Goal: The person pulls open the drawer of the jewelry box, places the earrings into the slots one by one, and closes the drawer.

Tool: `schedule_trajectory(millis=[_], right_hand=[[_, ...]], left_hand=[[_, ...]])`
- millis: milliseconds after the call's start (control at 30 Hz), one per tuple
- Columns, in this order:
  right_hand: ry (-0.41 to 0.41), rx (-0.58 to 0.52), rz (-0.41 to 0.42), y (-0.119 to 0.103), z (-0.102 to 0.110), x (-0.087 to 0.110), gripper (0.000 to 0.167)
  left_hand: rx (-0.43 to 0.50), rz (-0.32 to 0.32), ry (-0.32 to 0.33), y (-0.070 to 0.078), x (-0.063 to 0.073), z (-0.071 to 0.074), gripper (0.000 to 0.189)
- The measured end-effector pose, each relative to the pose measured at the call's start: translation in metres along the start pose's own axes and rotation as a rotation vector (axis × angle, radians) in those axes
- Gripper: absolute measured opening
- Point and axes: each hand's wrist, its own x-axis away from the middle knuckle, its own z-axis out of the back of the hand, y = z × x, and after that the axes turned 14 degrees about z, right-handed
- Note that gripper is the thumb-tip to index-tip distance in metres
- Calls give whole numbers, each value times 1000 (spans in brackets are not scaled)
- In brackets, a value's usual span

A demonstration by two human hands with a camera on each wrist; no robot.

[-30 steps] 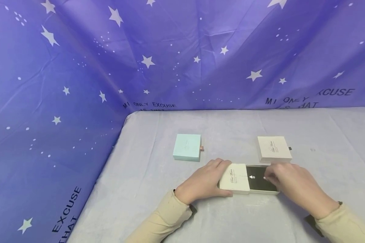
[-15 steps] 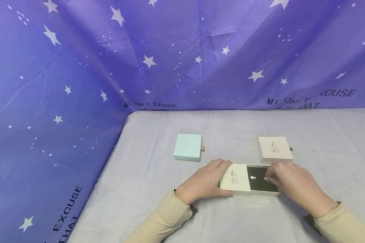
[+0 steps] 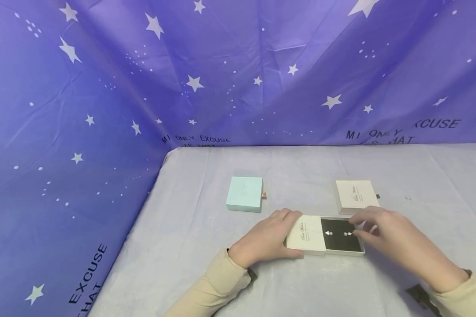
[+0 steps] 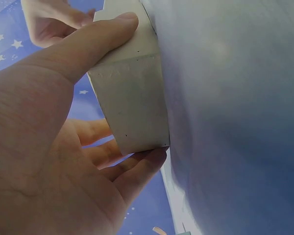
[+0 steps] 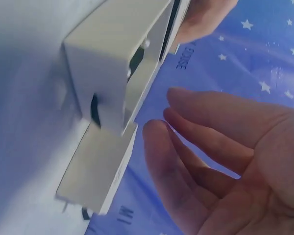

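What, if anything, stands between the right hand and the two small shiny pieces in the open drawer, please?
Nothing visible does. The right hand hovers over the right end of the drawer, and both shiny pieces lie in plain view. The white box cover, held by the left hand, ends close by the left piece.

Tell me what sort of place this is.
Perhaps a draped indoor corner set up for filming: star-print purple fabric hangs on two sides, a pale cloth is spread below, and an open cream drawer box lies on it.
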Motion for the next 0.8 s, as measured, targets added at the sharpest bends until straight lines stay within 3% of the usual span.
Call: schedule_trajectory(millis=[133, 433, 800], right_hand=[[28, 5, 3, 10, 2, 5, 21], [-11, -3, 11, 33, -3, 18, 18], [-98, -289, 20, 51, -8, 26, 11]], left_hand=[[-3, 1, 2, 0, 0, 0, 88], [0, 2, -3, 0, -1, 0, 88], [18, 20, -20, 2, 1, 1, 87]])
